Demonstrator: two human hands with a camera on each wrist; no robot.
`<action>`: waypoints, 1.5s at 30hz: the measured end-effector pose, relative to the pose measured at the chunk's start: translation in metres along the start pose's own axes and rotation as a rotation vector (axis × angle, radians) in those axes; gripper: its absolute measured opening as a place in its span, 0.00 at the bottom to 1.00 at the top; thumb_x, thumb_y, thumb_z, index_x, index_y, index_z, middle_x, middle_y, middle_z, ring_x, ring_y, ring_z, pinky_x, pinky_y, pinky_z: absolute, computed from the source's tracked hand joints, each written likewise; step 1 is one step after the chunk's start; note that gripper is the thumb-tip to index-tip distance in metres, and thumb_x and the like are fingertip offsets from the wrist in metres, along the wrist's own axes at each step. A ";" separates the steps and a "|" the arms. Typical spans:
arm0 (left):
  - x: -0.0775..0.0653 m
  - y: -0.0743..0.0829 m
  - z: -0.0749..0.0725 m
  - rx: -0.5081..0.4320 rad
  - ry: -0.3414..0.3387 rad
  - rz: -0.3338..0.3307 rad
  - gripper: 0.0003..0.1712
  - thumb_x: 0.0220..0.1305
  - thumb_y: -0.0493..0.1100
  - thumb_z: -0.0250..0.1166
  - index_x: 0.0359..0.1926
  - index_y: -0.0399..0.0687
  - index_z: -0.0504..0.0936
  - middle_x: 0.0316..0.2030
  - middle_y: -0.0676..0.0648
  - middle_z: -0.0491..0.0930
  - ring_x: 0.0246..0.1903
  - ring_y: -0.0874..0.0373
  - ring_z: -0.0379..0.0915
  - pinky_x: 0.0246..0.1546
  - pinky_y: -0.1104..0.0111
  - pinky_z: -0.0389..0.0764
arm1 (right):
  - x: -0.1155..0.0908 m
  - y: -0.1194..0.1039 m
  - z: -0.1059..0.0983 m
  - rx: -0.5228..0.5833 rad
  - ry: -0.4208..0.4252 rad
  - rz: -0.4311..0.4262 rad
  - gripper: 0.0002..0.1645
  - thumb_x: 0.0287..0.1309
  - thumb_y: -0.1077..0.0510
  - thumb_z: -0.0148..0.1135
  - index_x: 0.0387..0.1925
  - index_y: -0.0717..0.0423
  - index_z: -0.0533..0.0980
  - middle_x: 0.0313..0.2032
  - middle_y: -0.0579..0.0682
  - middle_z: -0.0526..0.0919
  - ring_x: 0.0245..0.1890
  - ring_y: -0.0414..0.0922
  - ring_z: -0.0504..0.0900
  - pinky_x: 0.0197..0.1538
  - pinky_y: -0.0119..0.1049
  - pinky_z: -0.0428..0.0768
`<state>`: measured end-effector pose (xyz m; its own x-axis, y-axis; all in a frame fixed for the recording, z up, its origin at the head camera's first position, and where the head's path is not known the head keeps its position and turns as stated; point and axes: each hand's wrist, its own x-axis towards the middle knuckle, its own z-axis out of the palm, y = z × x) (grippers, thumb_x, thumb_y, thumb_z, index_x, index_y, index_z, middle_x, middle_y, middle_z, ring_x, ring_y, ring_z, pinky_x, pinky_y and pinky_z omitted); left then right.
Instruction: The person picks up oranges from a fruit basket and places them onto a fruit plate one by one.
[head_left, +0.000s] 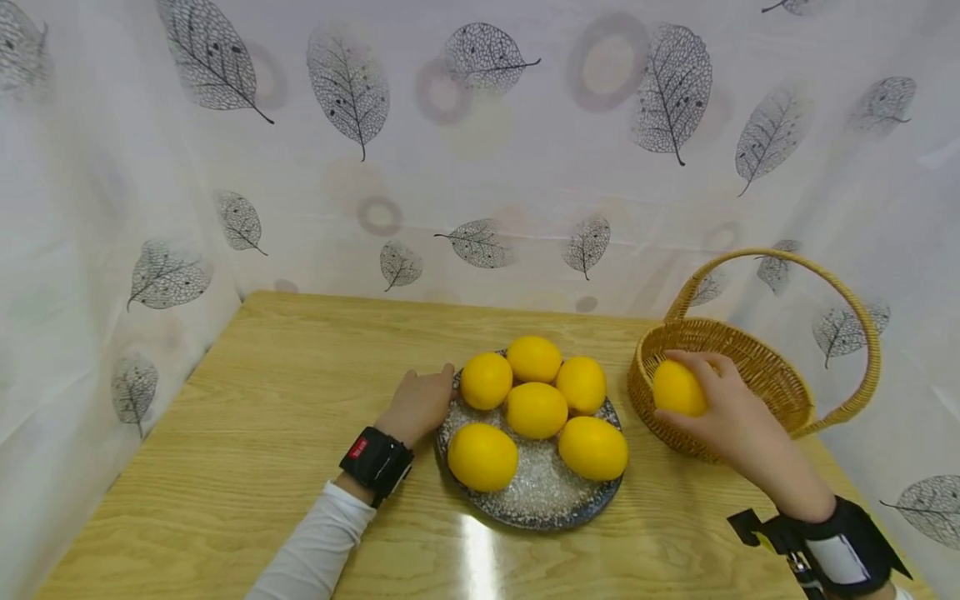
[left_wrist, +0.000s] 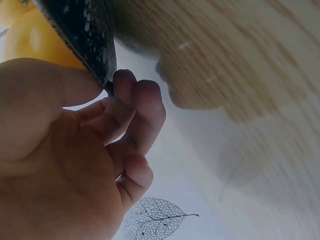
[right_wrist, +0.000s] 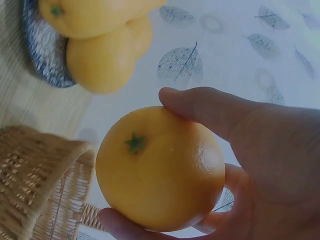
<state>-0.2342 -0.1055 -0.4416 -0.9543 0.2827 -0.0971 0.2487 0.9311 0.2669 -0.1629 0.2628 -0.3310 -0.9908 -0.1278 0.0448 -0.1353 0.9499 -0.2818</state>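
Note:
My right hand (head_left: 738, 421) holds a yellow-orange orange (head_left: 677, 390) between thumb and fingers at the mouth of a wicker basket (head_left: 776, 375). In the right wrist view the held orange (right_wrist: 155, 170) shows a green star-shaped stem end. My left hand (head_left: 420, 406) pinches the left rim of a dark speckled plate (head_left: 540, 496); the left wrist view has the thumb above the plate's edge (left_wrist: 95, 45) and fingers below. Several more oranges (head_left: 536, 410) lie on the plate, mostly toward its back. Whether the held orange touches the basket I cannot tell.
The basket's tall arched handle (head_left: 862, 325) rises over its right side. Both plate and basket stand on a light wooden table (head_left: 322, 367). A white curtain (head_left: 300, 192) with leaf prints hangs behind and along both sides.

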 end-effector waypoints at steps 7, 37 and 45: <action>0.000 0.000 -0.001 -0.014 -0.002 0.000 0.25 0.78 0.40 0.53 0.70 0.35 0.68 0.51 0.39 0.88 0.57 0.45 0.83 0.71 0.43 0.65 | -0.007 -0.023 0.003 0.019 0.011 -0.068 0.46 0.58 0.45 0.73 0.73 0.48 0.64 0.67 0.68 0.62 0.47 0.66 0.81 0.39 0.55 0.83; 0.000 0.000 -0.005 -0.021 -0.026 -0.006 0.24 0.78 0.40 0.52 0.70 0.36 0.68 0.51 0.39 0.88 0.59 0.45 0.82 0.73 0.42 0.63 | -0.024 -0.106 0.061 0.024 -0.020 -0.310 0.47 0.49 0.50 0.80 0.70 0.39 0.69 0.67 0.59 0.71 0.50 0.54 0.83 0.41 0.41 0.84; -0.001 -0.001 -0.004 -0.030 -0.019 0.005 0.25 0.78 0.39 0.52 0.71 0.36 0.67 0.51 0.41 0.88 0.59 0.46 0.82 0.73 0.43 0.64 | -0.027 -0.119 0.072 0.033 -0.054 -0.293 0.45 0.48 0.52 0.81 0.68 0.37 0.71 0.68 0.56 0.71 0.56 0.57 0.80 0.40 0.45 0.84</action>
<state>-0.2340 -0.1074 -0.4380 -0.9498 0.2915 -0.1136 0.2478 0.9225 0.2958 -0.1206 0.1326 -0.3681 -0.9082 -0.4112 0.0778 -0.4149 0.8604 -0.2958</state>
